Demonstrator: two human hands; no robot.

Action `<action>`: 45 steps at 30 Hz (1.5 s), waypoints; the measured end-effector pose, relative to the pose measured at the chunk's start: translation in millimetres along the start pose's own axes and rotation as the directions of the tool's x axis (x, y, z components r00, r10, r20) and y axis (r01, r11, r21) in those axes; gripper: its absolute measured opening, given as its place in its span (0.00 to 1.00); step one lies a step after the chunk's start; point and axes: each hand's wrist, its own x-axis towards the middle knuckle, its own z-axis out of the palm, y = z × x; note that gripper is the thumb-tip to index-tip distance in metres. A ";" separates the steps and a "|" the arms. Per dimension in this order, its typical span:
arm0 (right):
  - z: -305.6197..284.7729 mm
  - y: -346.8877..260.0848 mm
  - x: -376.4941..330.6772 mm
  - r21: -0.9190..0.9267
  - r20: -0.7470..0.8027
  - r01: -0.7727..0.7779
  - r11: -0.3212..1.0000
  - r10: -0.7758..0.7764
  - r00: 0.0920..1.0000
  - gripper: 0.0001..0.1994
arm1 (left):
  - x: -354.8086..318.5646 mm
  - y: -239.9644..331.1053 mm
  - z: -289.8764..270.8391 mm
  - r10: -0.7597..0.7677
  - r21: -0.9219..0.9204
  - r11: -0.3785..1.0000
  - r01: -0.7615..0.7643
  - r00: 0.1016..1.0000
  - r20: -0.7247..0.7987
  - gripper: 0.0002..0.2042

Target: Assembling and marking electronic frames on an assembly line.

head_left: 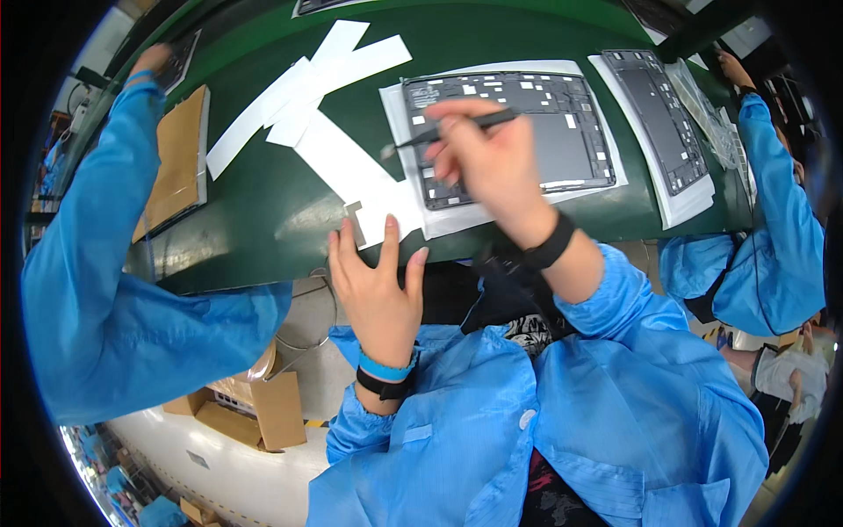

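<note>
My left hand [376, 290] lies with its fingers spread at the bench's front edge, fingertips on a white paper strip [351, 171]. Beside those fingertips is a small grey angled piece [356, 223] on the strip. My right hand [496, 167], a little blurred, grips black tweezers [428, 138] whose tip points left. At the tip is a tiny pale piece [387, 152], too blurred to name. Below and behind this hand, a dark tablet-like housing [562, 145] with several small white patches rests on a white sheet [620, 167]; the hand hides part of it.
More white strips [263, 110] overlap at the far left on the green bench [237, 215]. A second dark housing [659, 123] lies on the right, near clear plastic [702, 114]. A brown cardboard sheet [176, 158] is left. Co-workers' blue sleeves [105, 211] flank me. An open carton [255, 413] stands on the floor.
</note>
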 end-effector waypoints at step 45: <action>-54.2 15.9 -12.9 -0.245 0.139 -0.094 0.965 0.131 0.982 0.08 | 46.0 40.2 19.6 0.171 0.077 0.982 -0.173 0.985 0.031 0.29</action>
